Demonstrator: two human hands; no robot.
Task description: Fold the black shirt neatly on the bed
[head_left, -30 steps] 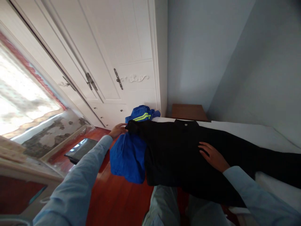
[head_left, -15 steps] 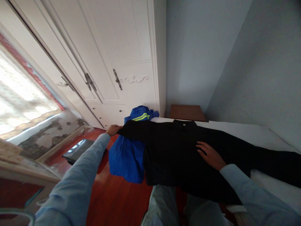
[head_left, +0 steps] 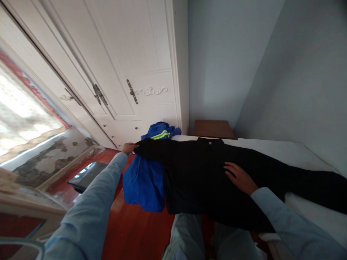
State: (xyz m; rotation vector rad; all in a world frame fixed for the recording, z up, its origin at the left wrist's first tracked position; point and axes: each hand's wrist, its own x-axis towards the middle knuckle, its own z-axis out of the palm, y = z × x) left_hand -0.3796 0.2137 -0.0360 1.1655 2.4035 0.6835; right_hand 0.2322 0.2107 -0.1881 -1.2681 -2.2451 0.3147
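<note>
A black long-sleeved shirt [head_left: 195, 169] lies spread across a white bed [head_left: 282, 150], its collar toward the far edge. My left hand [head_left: 129, 147] pinches the end of the shirt's left sleeve and holds it stretched out past the bed's side. My right hand [head_left: 240, 177] rests flat on the shirt's body with the fingers spread. A blue garment with yellow reflective stripes [head_left: 146, 173] lies under the black sleeve and hangs over the bed's edge toward the floor.
A white wardrobe [head_left: 130, 72] with metal handles stands behind the bed. A brown bedside table [head_left: 213, 128] sits in the corner. A dark flat object [head_left: 86, 175] lies on the red wooden floor [head_left: 135, 231]. My legs show at the bottom.
My left hand has drawn the sleeve end farther to the left, pulling the sleeve straight. My right hand stays flat on the shirt.
</note>
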